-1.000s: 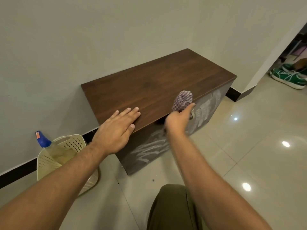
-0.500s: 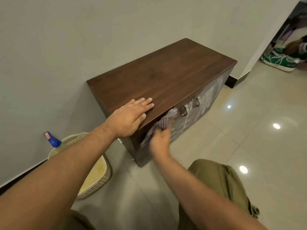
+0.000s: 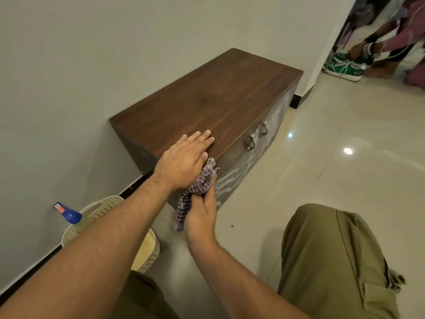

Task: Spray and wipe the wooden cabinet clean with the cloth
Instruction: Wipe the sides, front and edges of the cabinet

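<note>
Cabinet (image 3: 218,95) stands on the floor against the wall; its top looks clean but the front (image 3: 241,171) shows white streaks, so the wiping seems partly done, with most of the front left. The right hand (image 3: 200,217) has its fingers gripping the cloth (image 3: 197,183) at the front's near end, while the left hand (image 3: 184,162) lies flat, fingers straight, on the top. Beside it a basket (image 3: 103,208) seems to hold the spray bottle (image 3: 69,214); I cannot tell what else is inside

Cabinet (image 3: 220,97) against the wall, left hand (image 3: 184,161) flat on its top, cloth (image 3: 195,187) in right hand (image 3: 201,217) against its front, basket (image 3: 101,210) left of it holding a spray bottle (image 3: 69,214).
</note>
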